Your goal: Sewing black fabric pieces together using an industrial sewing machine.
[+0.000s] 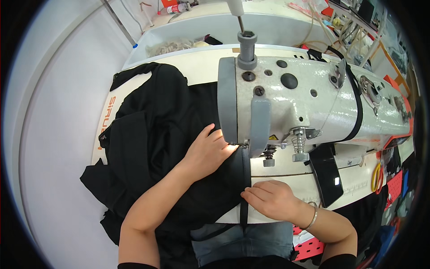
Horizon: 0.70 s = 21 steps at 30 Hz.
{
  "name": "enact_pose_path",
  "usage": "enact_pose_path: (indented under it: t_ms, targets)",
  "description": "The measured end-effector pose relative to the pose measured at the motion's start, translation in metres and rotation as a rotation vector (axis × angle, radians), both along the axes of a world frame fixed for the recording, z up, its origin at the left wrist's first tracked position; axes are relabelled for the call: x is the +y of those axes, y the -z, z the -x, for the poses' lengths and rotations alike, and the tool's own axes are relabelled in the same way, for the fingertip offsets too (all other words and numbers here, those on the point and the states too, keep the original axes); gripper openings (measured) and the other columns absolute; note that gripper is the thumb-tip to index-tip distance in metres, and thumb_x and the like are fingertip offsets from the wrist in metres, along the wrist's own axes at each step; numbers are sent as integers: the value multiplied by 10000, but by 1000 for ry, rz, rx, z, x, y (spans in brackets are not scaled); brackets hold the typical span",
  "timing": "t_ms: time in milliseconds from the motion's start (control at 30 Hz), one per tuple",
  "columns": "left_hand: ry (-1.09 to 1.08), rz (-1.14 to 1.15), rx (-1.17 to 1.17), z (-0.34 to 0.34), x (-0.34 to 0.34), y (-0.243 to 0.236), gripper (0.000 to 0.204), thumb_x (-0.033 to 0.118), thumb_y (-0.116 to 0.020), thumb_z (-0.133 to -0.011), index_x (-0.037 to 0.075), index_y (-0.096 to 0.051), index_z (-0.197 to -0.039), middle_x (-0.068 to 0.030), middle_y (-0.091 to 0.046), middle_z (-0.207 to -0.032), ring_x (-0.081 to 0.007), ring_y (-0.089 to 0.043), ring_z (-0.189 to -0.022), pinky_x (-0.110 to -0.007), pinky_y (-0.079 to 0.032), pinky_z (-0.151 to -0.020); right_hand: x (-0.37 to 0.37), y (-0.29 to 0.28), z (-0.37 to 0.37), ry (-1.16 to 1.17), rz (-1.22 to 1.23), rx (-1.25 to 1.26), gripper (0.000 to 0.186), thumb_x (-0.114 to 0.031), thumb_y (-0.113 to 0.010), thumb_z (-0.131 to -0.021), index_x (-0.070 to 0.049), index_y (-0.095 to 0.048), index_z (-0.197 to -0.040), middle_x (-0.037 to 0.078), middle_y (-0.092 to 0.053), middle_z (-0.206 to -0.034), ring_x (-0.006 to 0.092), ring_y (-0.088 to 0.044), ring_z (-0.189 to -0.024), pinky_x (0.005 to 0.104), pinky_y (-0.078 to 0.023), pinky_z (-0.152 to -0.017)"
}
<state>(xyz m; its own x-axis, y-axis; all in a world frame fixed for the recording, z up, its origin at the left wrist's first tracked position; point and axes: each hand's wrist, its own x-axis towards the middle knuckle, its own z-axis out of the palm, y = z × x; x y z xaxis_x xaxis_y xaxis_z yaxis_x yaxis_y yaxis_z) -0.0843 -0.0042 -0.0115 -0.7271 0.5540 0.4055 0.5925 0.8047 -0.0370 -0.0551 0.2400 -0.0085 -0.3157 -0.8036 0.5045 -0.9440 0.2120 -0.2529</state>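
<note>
A sewing machine [295, 94] with a pale head spans the upper right. A large heap of black fabric [134, 134] lies on its bed and table to the left. My left hand [208, 150] rests on the fabric beside the needle area, fingers spread and lying on it, fingertips partly behind the machine head. A narrow black strip [245, 170] runs down from the presser foot along the fabric's right side. My right hand [268, 197] is closed at that strip, pinching it below the foot.
A black phone [324, 175] lies right of the foot, with yellow-handled scissors [375, 177] farther right. A white trough [163, 40] with scraps and a bottle [174, 9] are at the back. A white wall [53, 116] borders the left. Red pegboard [307, 249] shows low right.
</note>
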Motion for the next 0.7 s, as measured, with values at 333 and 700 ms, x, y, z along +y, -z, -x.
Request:
enact_pose_path:
  t_ms: [333, 700]
  targets:
    - [13, 100, -479, -132, -30, -70, 551, 474, -744, -743, 118, -645, -1152, -46, -644, -1139, -231, -608, -1020, -471, -452, -936, -1, 7, -4, 22, 89, 67, 191, -93, -676, -707, -48, -672, -892, 20, -636, -855, 155, -631, -769, 269, -549, -615]
    - [258, -496, -174, -121, -34, -50, 275, 148, -638, -624, 41, -645, -877, -79, -570, -696, -278, -577, -610, -393, -496, -575, 0, 12, -3, 48, 101, 20, 169, -96, -699, -705, -75, -685, -872, 19, -660, -771, 175, -671, -720, 294, -555, -620]
